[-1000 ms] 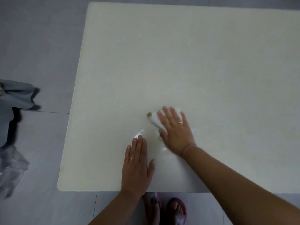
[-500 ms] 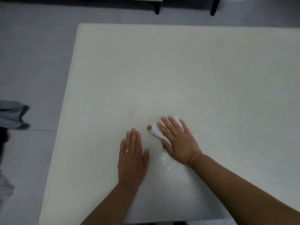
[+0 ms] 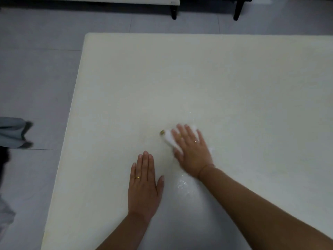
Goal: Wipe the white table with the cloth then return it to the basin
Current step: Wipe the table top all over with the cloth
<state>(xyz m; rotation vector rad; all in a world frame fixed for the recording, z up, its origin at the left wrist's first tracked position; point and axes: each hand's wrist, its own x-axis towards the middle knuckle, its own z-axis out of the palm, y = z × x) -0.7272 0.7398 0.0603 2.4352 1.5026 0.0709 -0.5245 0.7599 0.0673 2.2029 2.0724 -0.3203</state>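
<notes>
The white table [image 3: 198, 78] fills most of the view. My right hand [image 3: 192, 152] presses flat on a small white cloth [image 3: 168, 138] with a yellowish corner, near the table's middle front. Only the cloth's left part shows past my fingers. My left hand [image 3: 144, 186] lies flat on the table, fingers together, just left of and nearer than the right hand, holding nothing. A wet shiny patch [image 3: 183, 184] glistens between my two forearms. No basin is in view.
Grey tiled floor [image 3: 36, 78] borders the table's left and far edges. Black furniture legs [image 3: 173, 13] stand beyond the far edge. A grey garment or object [image 3: 12, 132] sits at the left edge of the view.
My right hand has slid the cloth slightly away and to the right. My head has tilted up, so more of the far floor and furniture legs show. The left hand stays flat.
</notes>
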